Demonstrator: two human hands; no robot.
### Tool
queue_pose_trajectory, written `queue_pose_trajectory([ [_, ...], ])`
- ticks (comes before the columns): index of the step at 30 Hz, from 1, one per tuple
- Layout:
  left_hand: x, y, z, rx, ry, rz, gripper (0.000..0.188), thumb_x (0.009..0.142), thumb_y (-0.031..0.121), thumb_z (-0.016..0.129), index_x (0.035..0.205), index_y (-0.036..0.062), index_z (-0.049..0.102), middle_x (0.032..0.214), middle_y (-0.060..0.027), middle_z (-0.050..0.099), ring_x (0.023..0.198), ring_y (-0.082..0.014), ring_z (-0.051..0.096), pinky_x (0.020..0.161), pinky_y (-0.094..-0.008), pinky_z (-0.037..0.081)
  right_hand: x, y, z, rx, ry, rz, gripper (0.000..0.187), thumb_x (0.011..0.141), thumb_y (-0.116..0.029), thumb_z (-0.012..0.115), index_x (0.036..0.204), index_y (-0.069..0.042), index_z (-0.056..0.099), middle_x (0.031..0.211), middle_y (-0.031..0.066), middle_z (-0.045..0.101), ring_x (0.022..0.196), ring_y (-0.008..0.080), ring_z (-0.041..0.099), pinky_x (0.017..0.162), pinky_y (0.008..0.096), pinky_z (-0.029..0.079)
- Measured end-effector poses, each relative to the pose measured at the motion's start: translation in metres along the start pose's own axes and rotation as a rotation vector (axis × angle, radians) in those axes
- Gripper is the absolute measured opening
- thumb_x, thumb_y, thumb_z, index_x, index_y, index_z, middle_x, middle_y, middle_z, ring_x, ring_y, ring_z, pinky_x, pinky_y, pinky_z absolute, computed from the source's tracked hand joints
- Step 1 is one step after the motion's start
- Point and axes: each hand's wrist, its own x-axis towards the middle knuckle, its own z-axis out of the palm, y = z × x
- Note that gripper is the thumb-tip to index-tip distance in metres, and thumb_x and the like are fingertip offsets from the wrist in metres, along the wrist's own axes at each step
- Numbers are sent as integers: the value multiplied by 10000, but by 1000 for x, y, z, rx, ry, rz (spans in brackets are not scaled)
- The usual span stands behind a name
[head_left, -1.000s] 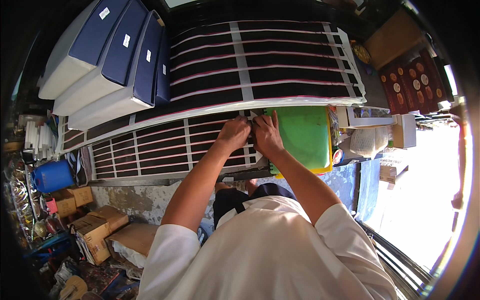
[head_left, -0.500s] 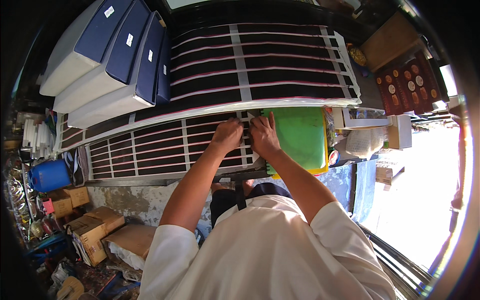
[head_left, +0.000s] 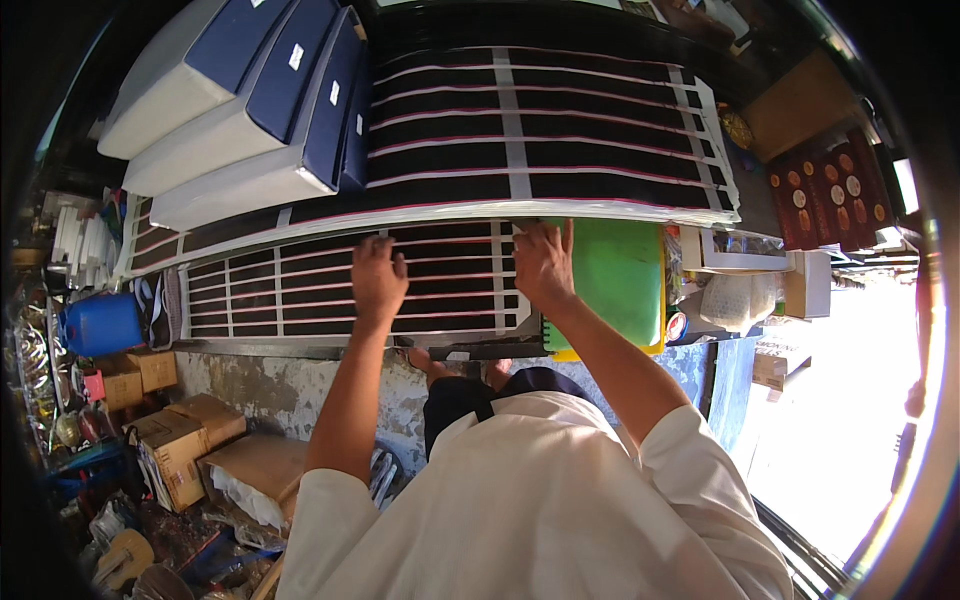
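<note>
A long black sheet with white and pink stripes [head_left: 445, 322] lies lengthwise in front of me, crossed by pale bands. My left hand [head_left: 380, 283] is over its middle, fingers loosely bent, the thumb a little apart, and nothing visible in it. At the sheet's right end, my right hand [head_left: 545, 270] has its fingers curled down on the edge, with one finger stuck out. Whatever is under those fingertips is hidden. Right beside that hand lies a green folder-like cover [head_left: 615, 280] with a yellow border. Behind is a raised stack of similar striped sheets [head_left: 440, 155].
Several blue and white box files [head_left: 255, 170] stand on the stack at the left. A blue container [head_left: 100, 325] and cardboard boxes [head_left: 190, 440] are at the left. Dark red boxes [head_left: 825, 195] and a bubble-wrapped thing [head_left: 738, 302] are at the right, by a bright opening.
My left hand has let go near the right end and moved left along the sheet. The right hand stays at the sheet's right end. The view has shifted slightly.
</note>
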Motion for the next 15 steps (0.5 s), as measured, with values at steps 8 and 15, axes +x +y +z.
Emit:
queue_pose_trajectory([
  [8,-29,-43,2,68,-138,-121,412,1008,198,780,1385,32,763,1551,-242,673,1375,-436,676,1137,-528,587,23,-8,-2,-85,-214,48,285,909,-102,802,1185,-32,823,1517,135,615,1545,376,462,1356,793,181],
  [15,-29,-50,6,63,-160,-124,412,995,213,799,1373,49,786,1535,-218,702,1337,-405,709,1142,-539,560,28,-13,4,-141,-296,105,422,859,-4,739,1279,30,766,1510,177,604,1544,417,453,1358,807,151],
])
